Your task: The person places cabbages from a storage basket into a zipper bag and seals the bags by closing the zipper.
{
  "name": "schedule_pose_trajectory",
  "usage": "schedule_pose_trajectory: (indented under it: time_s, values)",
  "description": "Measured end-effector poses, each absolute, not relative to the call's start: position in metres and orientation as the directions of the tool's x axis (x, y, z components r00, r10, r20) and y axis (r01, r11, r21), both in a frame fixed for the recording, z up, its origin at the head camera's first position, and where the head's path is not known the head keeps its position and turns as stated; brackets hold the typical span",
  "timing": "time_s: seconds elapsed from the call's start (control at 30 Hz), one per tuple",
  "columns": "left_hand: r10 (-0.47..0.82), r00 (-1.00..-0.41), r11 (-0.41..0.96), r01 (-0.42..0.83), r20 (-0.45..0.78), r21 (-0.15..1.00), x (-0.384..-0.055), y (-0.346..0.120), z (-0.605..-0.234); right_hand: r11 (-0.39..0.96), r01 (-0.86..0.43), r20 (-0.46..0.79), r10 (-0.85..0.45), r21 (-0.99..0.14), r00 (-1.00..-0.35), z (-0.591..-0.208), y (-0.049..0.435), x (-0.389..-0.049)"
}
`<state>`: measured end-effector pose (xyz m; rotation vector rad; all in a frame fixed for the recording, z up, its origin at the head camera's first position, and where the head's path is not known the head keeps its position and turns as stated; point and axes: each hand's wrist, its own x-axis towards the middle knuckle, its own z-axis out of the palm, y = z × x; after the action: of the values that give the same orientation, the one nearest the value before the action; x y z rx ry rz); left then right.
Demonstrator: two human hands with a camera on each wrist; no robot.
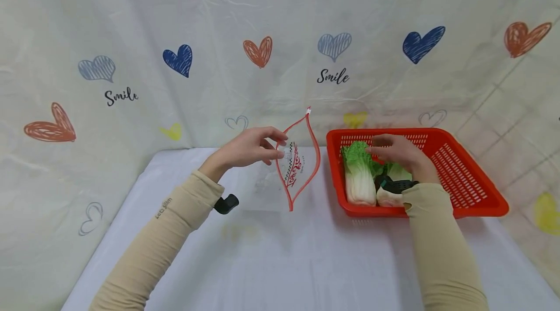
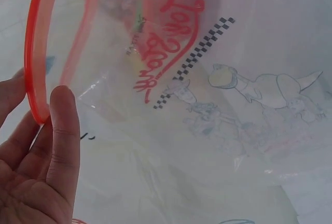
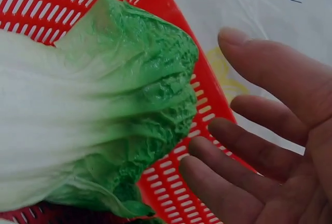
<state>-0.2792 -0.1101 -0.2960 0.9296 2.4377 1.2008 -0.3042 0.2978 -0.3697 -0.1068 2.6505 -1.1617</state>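
Note:
My left hand (image 1: 253,147) pinches the edge of a clear plastic zip bag (image 1: 306,158) above the table. The bag has red zip strips, which stand apart at its mouth, and red lettering with a checkered band. In the left wrist view, thumb and fingers meet at the red strip (image 2: 35,53); faint cartoon figures show on the bag. My right hand (image 1: 400,153) hovers over a red basket (image 1: 463,170), fingers spread and holding nothing. Right by its fingertips is the leafy green end of a napa cabbage (image 3: 140,94), apart from them in the right wrist view.
Another pale vegetable (image 1: 388,198) lies beside the cabbage in the basket, partly hidden by the right wrist strap (image 1: 395,185). The basket stands at the right of a white-covered table (image 1: 280,262). A wall sheet (image 1: 210,14) with printed hearts hangs close behind.

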Motion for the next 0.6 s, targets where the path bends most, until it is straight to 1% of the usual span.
schedule_pose_trajectory:
  time_s: [0.07,0.2,0.4,0.6]
  values:
    - [0.649,-0.76,0.456,0.427,0.037,0.781,-0.279,-0.111,-0.296,0.671,0.032,-0.192,-0.166,-0.741,-0.967,-0.373,0.297,-0.307]
    - [0.649,-0.76,0.459,0.43,0.036,0.778,-0.278,-0.111,-0.297,0.694,-0.003,-0.177,-0.188,-0.72,-0.966,-0.379,0.292,-0.313]
    - [0.654,-0.756,0.458,0.424,0.027,0.782,-0.275,-0.112,-0.297,0.728,-0.044,-0.237,-0.279,-0.684,-0.931,-0.389,0.283,-0.316]
    - [0.656,-0.754,0.461,0.43,0.029,0.776,-0.275,-0.113,-0.295,0.717,-0.055,-0.27,-0.332,-0.695,-0.904,-0.394,0.279,-0.317]
